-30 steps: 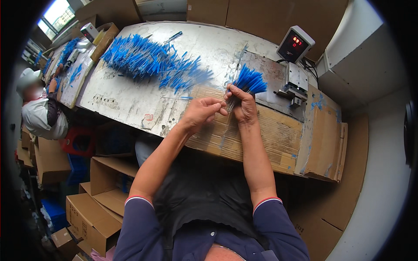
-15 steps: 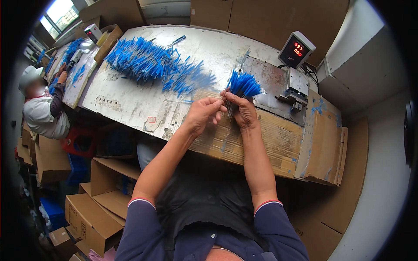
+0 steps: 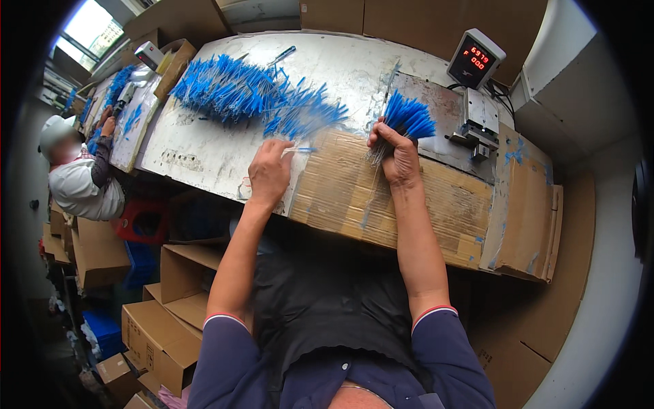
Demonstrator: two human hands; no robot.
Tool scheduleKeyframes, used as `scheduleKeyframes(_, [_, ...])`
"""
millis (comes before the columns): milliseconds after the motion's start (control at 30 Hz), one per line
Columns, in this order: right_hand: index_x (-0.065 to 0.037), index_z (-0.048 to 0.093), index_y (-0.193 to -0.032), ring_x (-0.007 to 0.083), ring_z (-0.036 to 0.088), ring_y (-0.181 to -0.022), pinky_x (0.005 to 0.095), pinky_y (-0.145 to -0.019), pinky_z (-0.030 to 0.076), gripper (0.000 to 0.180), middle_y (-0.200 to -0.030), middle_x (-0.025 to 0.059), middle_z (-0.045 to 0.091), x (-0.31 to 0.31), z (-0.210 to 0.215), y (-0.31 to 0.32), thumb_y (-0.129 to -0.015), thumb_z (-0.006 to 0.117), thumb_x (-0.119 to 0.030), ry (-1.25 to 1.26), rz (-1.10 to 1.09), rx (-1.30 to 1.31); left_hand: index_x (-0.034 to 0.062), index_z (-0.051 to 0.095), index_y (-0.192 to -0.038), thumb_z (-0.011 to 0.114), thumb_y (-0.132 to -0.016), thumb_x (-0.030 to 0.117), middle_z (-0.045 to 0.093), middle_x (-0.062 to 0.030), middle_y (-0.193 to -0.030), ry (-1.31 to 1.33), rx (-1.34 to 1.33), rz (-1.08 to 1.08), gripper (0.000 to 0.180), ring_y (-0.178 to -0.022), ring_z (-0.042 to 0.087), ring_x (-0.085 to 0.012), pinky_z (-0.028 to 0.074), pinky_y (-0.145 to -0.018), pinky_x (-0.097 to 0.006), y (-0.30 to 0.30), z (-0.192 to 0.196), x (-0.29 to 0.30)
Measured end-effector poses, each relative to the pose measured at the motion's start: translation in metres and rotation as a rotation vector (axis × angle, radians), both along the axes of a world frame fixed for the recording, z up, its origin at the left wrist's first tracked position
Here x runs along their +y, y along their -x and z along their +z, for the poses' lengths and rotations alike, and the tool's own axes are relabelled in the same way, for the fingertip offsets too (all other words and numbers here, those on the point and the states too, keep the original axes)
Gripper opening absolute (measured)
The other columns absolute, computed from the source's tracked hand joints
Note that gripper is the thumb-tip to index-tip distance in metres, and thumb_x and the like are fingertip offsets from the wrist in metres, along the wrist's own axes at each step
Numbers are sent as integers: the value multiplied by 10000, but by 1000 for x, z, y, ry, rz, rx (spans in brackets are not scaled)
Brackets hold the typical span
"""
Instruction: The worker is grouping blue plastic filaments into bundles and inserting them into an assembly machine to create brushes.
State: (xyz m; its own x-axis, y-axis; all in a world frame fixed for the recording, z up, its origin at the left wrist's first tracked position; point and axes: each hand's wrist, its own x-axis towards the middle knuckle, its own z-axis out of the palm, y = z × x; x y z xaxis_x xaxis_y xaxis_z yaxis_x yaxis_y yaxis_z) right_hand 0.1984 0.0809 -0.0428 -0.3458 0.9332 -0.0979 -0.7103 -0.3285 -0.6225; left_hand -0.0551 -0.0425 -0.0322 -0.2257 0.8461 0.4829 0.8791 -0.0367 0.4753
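My right hand (image 3: 400,155) is closed around a bundle of thin wires with blue ends (image 3: 411,117). The blue ends fan out past the thumb, and pale thin ends hang below the fingers. On the table to the left, my left hand (image 3: 270,172) is closed, fingertips pressed down at a single blue-tipped wire (image 3: 304,149); the fingers hide part of it. A large heap of the same wires (image 3: 231,87) lies beyond my left hand, its loose edge spreading toward the bundle.
A flattened cardboard sheet (image 3: 340,187) covers the near table edge. At right stand a metal fixture (image 3: 479,121) and a box with a red digital display (image 3: 476,58). A pen-like tool (image 3: 283,54) lies behind the heap. Another person (image 3: 82,167) works at far left, above open cartons (image 3: 160,341).
My left hand has moved left, away from the bundle, and down to the single wire on the table. My right hand still holds the bundle. The whole view has shifted slightly.
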Motion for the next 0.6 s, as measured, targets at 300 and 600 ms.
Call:
scheduleKeyframes(300, [0,645,-1080,188,662,-768,331,-717,544,219,-872,71,674,-5,-3,0,-897,743,-72,-17,4,-83,78,686,-913,686,-903,105,693,-94,-965,54,229,-12,29,-947,639,-312,526,-813,-428,14,-1,3])
scheduleKeyframes(600, [-4,697,-1017,237,730,-746,377,-688,620,265,-885,120,734,-24,20,20,-774,803,-22,-16,56,-196,-2,685,-1013,671,-995,129,676,-12,-893,225,-1111,-95,133,-692,589,-71,487,-569,-240,-65,20,28])
